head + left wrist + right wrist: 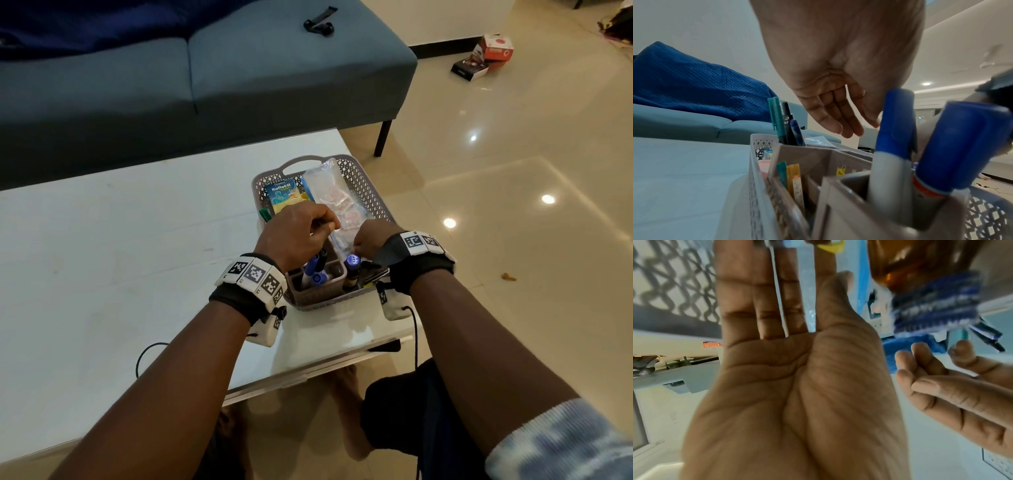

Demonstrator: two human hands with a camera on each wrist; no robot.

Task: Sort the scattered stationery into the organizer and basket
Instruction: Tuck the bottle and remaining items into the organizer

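Grey basket (368, 192) at table (102, 240) edge

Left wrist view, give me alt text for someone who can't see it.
An open left hand hangs, fingers relaxed and holding nothing, above a grey organizer that sits inside a lattice basket on a white table. Two blue-capped markers stand in the nearest compartment, pens in a farther one; a sofa and blue blanket lie behind.
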